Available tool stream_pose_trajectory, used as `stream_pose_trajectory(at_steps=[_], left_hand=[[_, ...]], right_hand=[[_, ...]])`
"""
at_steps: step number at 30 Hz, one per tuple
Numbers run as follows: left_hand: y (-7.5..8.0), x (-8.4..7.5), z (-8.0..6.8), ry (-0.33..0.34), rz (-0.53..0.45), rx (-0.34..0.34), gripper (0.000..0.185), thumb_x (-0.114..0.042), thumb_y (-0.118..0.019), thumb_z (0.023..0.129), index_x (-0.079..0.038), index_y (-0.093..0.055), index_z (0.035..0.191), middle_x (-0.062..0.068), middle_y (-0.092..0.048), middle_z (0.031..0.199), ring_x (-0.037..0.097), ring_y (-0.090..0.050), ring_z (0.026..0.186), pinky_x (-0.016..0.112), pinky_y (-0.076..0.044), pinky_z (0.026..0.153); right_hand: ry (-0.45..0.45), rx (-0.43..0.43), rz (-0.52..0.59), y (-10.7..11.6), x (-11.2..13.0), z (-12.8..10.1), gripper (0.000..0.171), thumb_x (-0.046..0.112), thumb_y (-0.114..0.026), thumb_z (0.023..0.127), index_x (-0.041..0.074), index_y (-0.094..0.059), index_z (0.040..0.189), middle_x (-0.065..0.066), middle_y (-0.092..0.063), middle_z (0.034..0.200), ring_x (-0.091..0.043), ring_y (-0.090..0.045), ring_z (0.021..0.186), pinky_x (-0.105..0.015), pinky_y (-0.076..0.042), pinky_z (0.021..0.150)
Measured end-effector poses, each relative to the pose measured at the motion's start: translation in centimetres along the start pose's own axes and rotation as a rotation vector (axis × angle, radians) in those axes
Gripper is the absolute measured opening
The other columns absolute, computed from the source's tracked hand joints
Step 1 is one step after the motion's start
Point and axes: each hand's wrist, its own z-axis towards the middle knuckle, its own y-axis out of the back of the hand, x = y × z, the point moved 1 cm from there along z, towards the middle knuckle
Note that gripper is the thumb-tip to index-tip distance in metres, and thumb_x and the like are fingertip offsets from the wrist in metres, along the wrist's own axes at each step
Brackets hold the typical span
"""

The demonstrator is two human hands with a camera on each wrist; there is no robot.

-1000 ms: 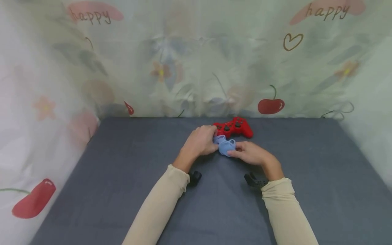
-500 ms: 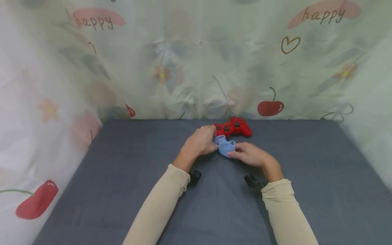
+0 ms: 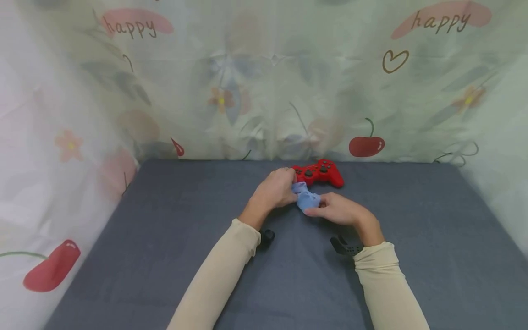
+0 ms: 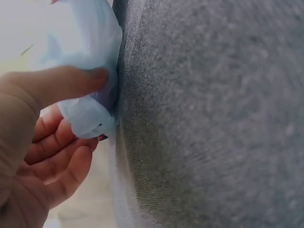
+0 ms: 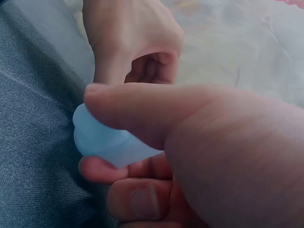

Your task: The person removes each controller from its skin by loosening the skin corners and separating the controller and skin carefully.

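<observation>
A small, soft, pale blue piece (image 3: 308,201) with folded, rounded parts is held between both hands, low over the grey cloth. My left hand (image 3: 275,188) pinches its left part; in the left wrist view the thumb presses on the blue piece (image 4: 90,116) while the other fingers curl behind it. From the right, my right hand (image 3: 340,208) pinches the other end between thumb and fingers. In the right wrist view the thumb lies across the top of the blue piece (image 5: 102,137). The fingers hide much of its shape, so I cannot tell its kind.
Just behind the hands lies a red game controller (image 3: 319,173), its left end partly covered by the left hand. Grey cloth (image 3: 165,229) covers the table, which ends at a patterned curtain (image 3: 264,101) at the back. Each wrist wears a black camera mount.
Both hands stay at nearly the same place with the blue piece. The small loop at its right end has folded down out of sight. The head view has shifted slightly.
</observation>
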Motion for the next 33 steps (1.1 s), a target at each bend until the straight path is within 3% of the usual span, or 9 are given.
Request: stream_pose_trajectory(at_steps=[7,20,25,28,33], left_hand=[[0.0,-0.1,0.5,-0.007,-0.016,0.039,0.012,-0.024,-0.074,0.084,-0.016,-0.065,0.084,-0.003,-0.061,0.082,0.015,-0.058,0.072,0.028,-0.047,0.064],[-0.3,0.4,0.3,-0.11,-0.063,0.031,0.014,-0.024,-0.075,0.082,-0.016,-0.066,0.089,0.0,-0.054,0.094,0.016,-0.052,0.085,0.027,-0.045,0.072],[0.1,0.5,0.4,-0.107,-0.084,0.074,0.017,-0.028,-0.076,0.08,-0.015,-0.066,0.084,0.0,-0.059,0.09,0.016,-0.055,0.083,0.027,-0.047,0.069],[0.3,0.3,0.4,-0.092,-0.094,0.104,0.018,-0.03,-0.075,0.081,-0.016,-0.064,0.079,-0.001,-0.058,0.083,0.015,-0.055,0.076,0.026,-0.046,0.062],[0.8,0.2,0.4,-0.086,-0.088,0.134,0.024,-0.03,-0.075,0.081,-0.016,-0.059,0.071,-0.003,-0.047,0.068,0.013,-0.047,0.061,0.025,-0.039,0.053]], right_hand=[[-0.005,0.015,0.015,0.2,-0.2,-0.2,0.039,0.049,-0.065,0.095,0.012,-0.058,0.084,0.002,-0.043,0.068,-0.014,-0.046,0.066,-0.03,-0.037,0.062],[0.006,-0.007,0.028,0.8,-1.3,-0.5,0.033,0.045,-0.067,0.095,0.012,-0.067,0.095,-0.001,-0.054,0.077,-0.016,-0.053,0.075,-0.031,-0.042,0.068],[0.041,-0.016,0.029,1.5,-1.9,-0.9,0.031,0.042,-0.068,0.095,0.012,-0.068,0.089,0.002,-0.048,0.069,-0.015,-0.05,0.068,-0.03,-0.04,0.065],[0.07,-0.057,-0.004,1.8,-1.9,-1.1,0.032,0.042,-0.07,0.094,0.012,-0.066,0.082,0.003,-0.043,0.064,-0.014,-0.047,0.062,-0.028,-0.038,0.062],[0.172,-0.222,-0.163,2.2,-1.3,-1.5,0.027,0.038,-0.074,0.091,0.017,-0.066,0.076,-0.003,-0.05,0.076,-0.018,-0.049,0.08,-0.032,-0.038,0.07]])
